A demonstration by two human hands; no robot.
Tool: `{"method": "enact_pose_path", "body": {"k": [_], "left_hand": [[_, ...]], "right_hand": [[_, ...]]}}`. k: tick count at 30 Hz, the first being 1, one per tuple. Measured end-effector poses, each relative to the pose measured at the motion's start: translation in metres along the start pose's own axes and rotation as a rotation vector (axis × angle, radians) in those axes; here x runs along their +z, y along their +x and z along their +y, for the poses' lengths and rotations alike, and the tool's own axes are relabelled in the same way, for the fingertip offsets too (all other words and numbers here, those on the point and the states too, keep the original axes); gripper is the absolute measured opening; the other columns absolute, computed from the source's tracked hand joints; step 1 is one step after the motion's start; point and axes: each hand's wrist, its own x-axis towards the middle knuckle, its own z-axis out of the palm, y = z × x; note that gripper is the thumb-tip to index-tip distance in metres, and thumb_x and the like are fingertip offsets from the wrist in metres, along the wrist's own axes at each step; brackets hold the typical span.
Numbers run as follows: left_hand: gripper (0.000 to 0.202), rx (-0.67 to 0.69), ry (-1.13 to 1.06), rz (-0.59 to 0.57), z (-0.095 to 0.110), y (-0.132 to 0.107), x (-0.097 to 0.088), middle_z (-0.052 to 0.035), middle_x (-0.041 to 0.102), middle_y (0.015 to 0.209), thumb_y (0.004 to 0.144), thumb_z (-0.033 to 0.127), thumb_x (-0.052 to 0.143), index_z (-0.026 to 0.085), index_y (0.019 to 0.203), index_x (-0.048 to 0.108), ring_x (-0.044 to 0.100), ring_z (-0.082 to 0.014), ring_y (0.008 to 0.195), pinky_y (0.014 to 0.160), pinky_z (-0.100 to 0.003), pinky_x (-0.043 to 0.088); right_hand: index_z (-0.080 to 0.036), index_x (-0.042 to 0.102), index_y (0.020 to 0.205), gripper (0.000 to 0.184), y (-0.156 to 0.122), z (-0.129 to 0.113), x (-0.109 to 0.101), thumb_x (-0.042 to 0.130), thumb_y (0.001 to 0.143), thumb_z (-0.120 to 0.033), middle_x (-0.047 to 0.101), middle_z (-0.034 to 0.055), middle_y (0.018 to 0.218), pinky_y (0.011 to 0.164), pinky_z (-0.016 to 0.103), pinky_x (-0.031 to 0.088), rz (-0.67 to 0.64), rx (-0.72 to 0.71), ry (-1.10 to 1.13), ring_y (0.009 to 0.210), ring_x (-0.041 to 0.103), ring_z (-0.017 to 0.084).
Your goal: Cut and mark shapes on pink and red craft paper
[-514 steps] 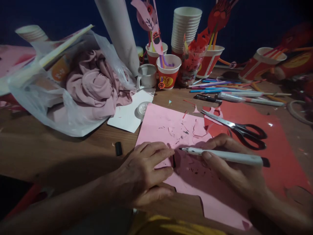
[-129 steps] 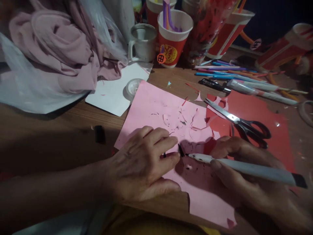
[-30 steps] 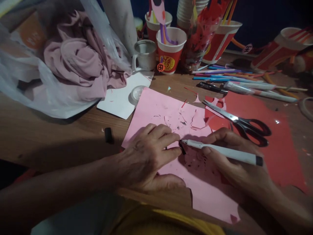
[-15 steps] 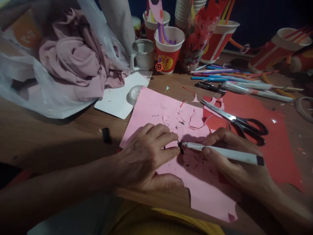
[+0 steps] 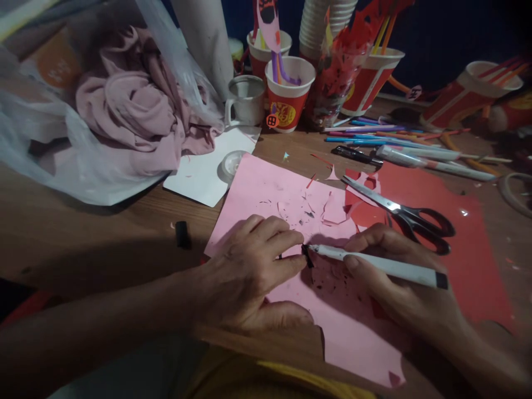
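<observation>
My left hand [image 5: 253, 271] lies on a pink paper sheet [image 5: 266, 191], its fingertips pinching a small black scrap of paper [image 5: 307, 256]. My right hand [image 5: 399, 282] grips a white marker pen [image 5: 382, 265] with a black end, held almost flat. The pen's tip touches the black scrap right beside my left fingertips. Tiny black flecks and pink offcuts dot the pink sheet around the tip.
Black-handled scissors [image 5: 399, 213] lie on red paper [image 5: 465, 244] to the right. A black pen cap [image 5: 180, 234] sits on the wooden table, left. Behind stand paper cups [image 5: 288, 91], a white mug [image 5: 245, 100], loose pens [image 5: 394, 145], tape [image 5: 231, 163] and a plastic bag of pink cloth [image 5: 124, 111].
Both hands stay almost in place; the pen tip keeps working against the small black scrap held by my left fingers. The view has shifted slightly.
</observation>
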Motion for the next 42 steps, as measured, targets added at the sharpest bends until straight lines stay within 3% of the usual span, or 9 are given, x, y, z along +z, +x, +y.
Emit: {"method": "enact_pose_path", "body": {"k": [8,14,20,25,33,42], "left_hand": [[0.053,0.007,-0.006,0.002,0.000,0.001,-0.002,-0.0125,0.054,0.108,0.081,0.059,0.036,0.014,0.096,0.060,0.044,-0.0257,0.092,0.075,-0.042,0.032],[0.052,0.004,-0.015,0.005,0.001,0.001,-0.002,-0.0129,0.054,0.108,0.082,0.057,0.034,0.014,0.097,0.059,0.043,-0.0262,0.093,0.076,-0.043,0.031],[0.051,0.001,-0.018,-0.030,0.001,0.001,-0.005,-0.0126,0.055,0.108,0.082,0.056,0.035,0.014,0.097,0.059,0.044,-0.0257,0.094,0.077,-0.042,0.032],[0.051,-0.006,-0.013,-0.001,0.002,0.001,-0.005,-0.0129,0.055,0.109,0.082,0.056,0.036,0.014,0.096,0.060,0.045,-0.0260,0.094,0.077,-0.042,0.033],[0.051,-0.004,-0.025,-0.098,0.001,0.002,-0.010,-0.0131,0.054,0.110,0.082,0.056,0.037,0.014,0.101,0.059,0.044,-0.0271,0.096,0.078,-0.043,0.034],[0.052,-0.027,-0.029,-0.071,0.003,0.002,-0.007,-0.0128,0.054,0.110,0.082,0.057,0.036,0.014,0.100,0.059,0.044,-0.0274,0.096,0.080,-0.044,0.034]], "right_hand": [[-0.024,0.054,0.068,0.004,0.000,0.001,0.003,0.057,0.070,-0.022,0.060,-0.0051,0.049,0.033,0.019,0.039,0.009,0.029,-0.010,0.037,0.051,0.011],[-0.024,0.053,0.067,0.007,0.001,0.003,0.001,0.058,0.071,-0.020,0.055,-0.0069,0.044,0.030,0.017,0.036,-0.032,-0.062,-0.007,0.034,0.046,0.009],[-0.023,0.054,0.064,0.007,0.000,-0.002,0.002,0.057,0.070,-0.019,0.054,-0.0073,0.044,0.031,0.016,0.035,-0.006,0.039,0.003,0.033,0.045,0.007],[-0.022,0.054,0.067,0.005,0.002,-0.003,0.003,0.056,0.070,-0.020,0.056,-0.0058,0.048,0.035,0.017,0.038,-0.012,-0.008,-0.074,0.038,0.048,0.009],[-0.022,0.053,0.064,0.007,-0.002,-0.003,0.003,0.056,0.070,-0.020,0.052,-0.0075,0.044,0.029,0.017,0.034,-0.014,0.044,0.014,0.031,0.043,0.007],[-0.024,0.055,0.069,0.005,0.000,0.002,0.006,0.058,0.072,-0.021,0.054,-0.0075,0.043,0.032,0.018,0.035,0.026,-0.035,-0.015,0.035,0.047,0.009]]}}
